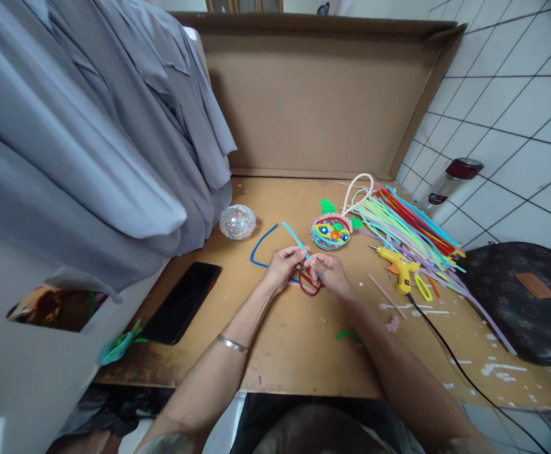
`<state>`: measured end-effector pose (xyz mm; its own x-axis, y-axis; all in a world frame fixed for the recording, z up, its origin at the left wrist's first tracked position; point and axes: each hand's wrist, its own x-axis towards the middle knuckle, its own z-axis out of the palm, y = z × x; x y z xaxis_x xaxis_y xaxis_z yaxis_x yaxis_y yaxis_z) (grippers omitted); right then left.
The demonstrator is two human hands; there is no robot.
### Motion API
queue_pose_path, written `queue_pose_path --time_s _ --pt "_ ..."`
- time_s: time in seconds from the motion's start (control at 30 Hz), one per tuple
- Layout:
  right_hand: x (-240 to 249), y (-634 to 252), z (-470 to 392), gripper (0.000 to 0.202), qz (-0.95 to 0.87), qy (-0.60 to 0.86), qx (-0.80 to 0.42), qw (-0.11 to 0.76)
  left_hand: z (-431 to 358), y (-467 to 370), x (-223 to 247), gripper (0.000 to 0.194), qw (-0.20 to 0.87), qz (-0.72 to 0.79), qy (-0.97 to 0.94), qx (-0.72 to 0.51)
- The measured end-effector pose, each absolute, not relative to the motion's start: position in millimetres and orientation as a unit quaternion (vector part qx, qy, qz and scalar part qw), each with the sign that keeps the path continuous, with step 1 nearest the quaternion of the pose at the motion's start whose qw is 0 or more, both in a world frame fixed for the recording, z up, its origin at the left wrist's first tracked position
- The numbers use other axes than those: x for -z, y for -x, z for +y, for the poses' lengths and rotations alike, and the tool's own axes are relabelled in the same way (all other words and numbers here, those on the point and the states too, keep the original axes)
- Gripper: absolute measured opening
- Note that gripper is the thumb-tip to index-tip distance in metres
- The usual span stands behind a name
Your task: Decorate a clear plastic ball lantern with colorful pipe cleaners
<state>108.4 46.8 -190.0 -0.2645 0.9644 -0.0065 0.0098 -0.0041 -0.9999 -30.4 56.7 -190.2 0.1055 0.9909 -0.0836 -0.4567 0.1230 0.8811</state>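
Close together over the middle of the table, my left hand (pixel 285 263) and my right hand (pixel 331 272) both pinch a light blue pipe cleaner (pixel 294 235). Its free end points up and away to the left. A dark blue pipe cleaner (pixel 255 251), bent into an angle, passes by my left hand; whether it is held too I cannot tell. Below my fingers is a dark red pipe cleaner loop (pixel 309 291). Beyond my right hand sits a round clear ornament (pixel 331 231) decorated with a colourful pipe-cleaner face, green ears and a cream loop.
A clear faceted ball (pixel 237 222) and a black phone (pixel 183 302) lie to the left. Rightward are a pile of coloured pipe cleaners (pixel 398 217), a yellow glue gun (pixel 401 268) with its cord, a dark bag (pixel 521 302) and a bottle (pixel 450 186). Cardboard (pixel 323 101) stands behind.
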Motion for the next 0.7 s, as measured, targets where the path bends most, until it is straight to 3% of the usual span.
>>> queue_pose_path --time_s 0.5,0.7 --pt "185.8 -107.2 44.8 0.038 -0.569 0.464 -0.54 0.412 62.2 37.8 189.8 0.042 0.621 0.36 -0.329 -0.614" --pt "187.7 -112.3 42.3 0.035 -0.63 0.508 -0.367 0.458 60.1 39.9 186.5 0.045 0.618 0.365 -0.375 -0.587"
